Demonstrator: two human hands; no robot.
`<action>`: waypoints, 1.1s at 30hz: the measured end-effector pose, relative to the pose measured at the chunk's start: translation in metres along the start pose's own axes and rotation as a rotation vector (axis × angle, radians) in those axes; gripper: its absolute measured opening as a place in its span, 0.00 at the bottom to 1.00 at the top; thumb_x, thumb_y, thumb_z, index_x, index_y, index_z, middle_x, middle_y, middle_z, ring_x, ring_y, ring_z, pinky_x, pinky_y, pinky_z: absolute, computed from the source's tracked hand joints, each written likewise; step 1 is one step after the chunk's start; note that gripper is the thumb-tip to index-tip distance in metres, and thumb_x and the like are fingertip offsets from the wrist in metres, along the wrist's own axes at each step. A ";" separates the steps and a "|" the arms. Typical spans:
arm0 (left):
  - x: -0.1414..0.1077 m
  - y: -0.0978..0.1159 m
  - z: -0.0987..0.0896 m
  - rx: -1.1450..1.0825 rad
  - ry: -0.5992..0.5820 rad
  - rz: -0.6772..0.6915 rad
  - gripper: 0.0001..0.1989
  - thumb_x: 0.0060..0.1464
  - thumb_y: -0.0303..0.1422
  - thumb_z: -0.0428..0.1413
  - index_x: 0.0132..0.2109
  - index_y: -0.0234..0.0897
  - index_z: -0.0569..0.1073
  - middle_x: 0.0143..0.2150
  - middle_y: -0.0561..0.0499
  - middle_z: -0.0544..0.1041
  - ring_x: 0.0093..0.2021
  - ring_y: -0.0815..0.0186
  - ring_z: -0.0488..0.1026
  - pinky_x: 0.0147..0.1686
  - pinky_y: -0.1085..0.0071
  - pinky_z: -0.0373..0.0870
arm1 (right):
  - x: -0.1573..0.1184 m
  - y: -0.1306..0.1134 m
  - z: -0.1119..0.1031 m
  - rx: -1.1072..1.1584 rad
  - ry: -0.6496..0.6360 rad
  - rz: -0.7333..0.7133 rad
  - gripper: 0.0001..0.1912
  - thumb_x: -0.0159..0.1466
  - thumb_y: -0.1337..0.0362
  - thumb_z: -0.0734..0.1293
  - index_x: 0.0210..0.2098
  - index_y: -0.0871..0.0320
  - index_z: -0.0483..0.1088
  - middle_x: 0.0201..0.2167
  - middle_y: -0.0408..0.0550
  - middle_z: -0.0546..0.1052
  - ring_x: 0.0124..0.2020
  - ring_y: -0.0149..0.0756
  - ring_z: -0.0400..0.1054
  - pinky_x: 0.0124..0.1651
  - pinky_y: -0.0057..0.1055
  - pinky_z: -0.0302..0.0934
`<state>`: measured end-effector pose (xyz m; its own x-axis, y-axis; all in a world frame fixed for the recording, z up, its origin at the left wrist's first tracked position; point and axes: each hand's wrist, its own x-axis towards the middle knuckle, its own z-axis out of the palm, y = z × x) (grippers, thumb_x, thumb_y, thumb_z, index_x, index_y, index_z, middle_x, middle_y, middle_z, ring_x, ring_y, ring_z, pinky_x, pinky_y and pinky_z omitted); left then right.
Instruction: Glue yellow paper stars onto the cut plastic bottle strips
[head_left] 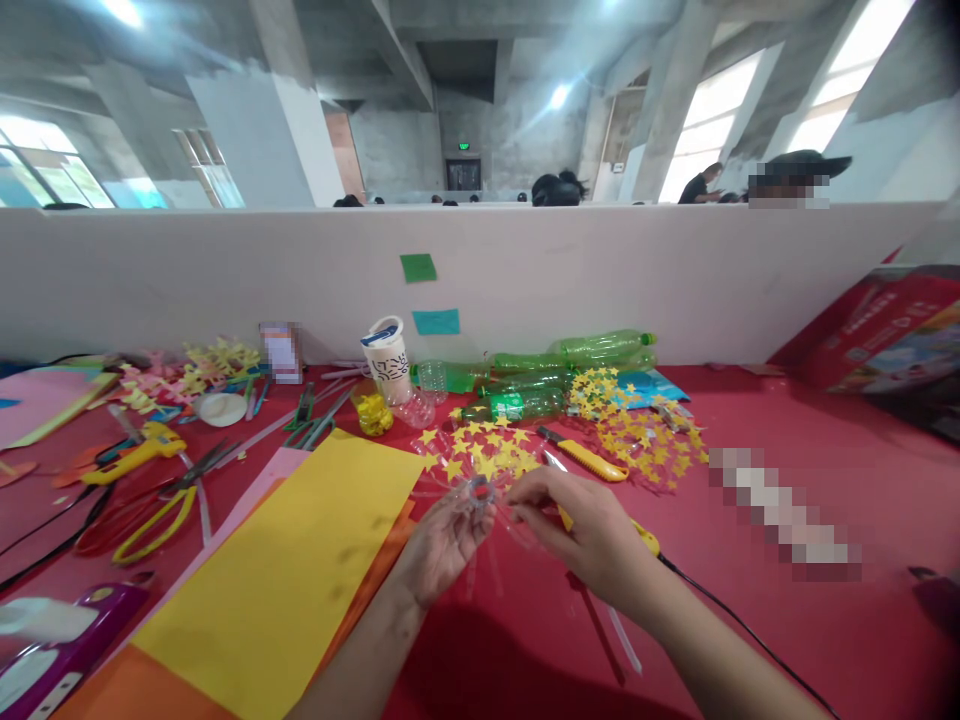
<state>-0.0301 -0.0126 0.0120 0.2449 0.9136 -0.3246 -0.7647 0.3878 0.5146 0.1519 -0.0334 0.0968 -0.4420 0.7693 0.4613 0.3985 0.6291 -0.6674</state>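
Note:
My left hand (442, 545) is closed round the clear neck of a cut plastic bottle (481, 491). Thin clear strips spread from the neck, and yellow stars (487, 456) sit on the far ones. Just to the right, my right hand (589, 525) pinches its thumb and forefinger together beside the neck; what is between them is too small to make out. A yellow tool with a black cord (646, 538) is partly hidden behind my right hand. Beyond it lies a yellow utility knife (592, 460).
Yellow paper (300, 560) covers the left front. Farther left lie yellow-handled scissors (165, 520) and a yellow glue gun (142, 450). Green bottles (517, 402), a paper cup (387, 365) and another star-covered piece (660, 445) stand before the white partition (600, 280).

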 end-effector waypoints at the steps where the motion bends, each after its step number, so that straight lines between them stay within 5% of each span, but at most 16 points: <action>1: 0.000 0.000 -0.001 0.005 0.000 -0.001 0.05 0.57 0.22 0.51 0.36 0.31 0.72 0.31 0.47 0.79 0.31 0.68 0.77 0.38 0.73 0.75 | 0.000 0.001 0.000 -0.003 0.008 -0.003 0.04 0.64 0.69 0.61 0.35 0.55 0.66 0.33 0.43 0.75 0.34 0.30 0.68 0.36 0.26 0.60; 6: 0.001 -0.001 -0.001 0.028 0.034 -0.001 0.06 0.57 0.22 0.51 0.34 0.32 0.72 0.29 0.48 0.78 0.31 0.68 0.77 0.37 0.73 0.75 | 0.001 0.002 0.001 -0.018 0.020 -0.028 0.09 0.65 0.69 0.61 0.43 0.54 0.68 0.38 0.44 0.77 0.38 0.30 0.70 0.40 0.25 0.62; 18: 0.001 0.000 -0.009 0.031 -0.109 0.014 0.06 0.57 0.23 0.51 0.37 0.30 0.74 0.33 0.45 0.79 0.33 0.67 0.77 0.39 0.72 0.74 | -0.005 -0.008 -0.015 -0.192 -0.013 -0.138 0.16 0.66 0.69 0.60 0.53 0.54 0.63 0.47 0.49 0.72 0.42 0.31 0.68 0.41 0.27 0.63; 24: -0.004 0.005 -0.007 -0.003 -0.103 -0.042 0.10 0.58 0.23 0.50 0.45 0.29 0.71 0.39 0.42 0.79 0.35 0.68 0.77 0.38 0.73 0.74 | -0.004 -0.010 -0.026 -0.215 -0.012 -0.026 0.06 0.64 0.68 0.60 0.40 0.56 0.68 0.35 0.46 0.73 0.28 0.28 0.65 0.30 0.26 0.60; 33: -0.003 0.001 -0.008 0.011 -0.107 -0.027 0.06 0.57 0.23 0.51 0.39 0.31 0.72 0.33 0.46 0.79 0.33 0.68 0.77 0.39 0.73 0.74 | -0.003 -0.006 -0.005 -0.262 -0.130 -0.027 0.06 0.66 0.65 0.59 0.38 0.56 0.68 0.31 0.44 0.72 0.28 0.29 0.64 0.30 0.27 0.55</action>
<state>-0.0364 -0.0156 0.0065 0.3278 0.9106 -0.2519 -0.7504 0.4129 0.5161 0.1548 -0.0389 0.1023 -0.5482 0.7416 0.3866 0.5714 0.6697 -0.4744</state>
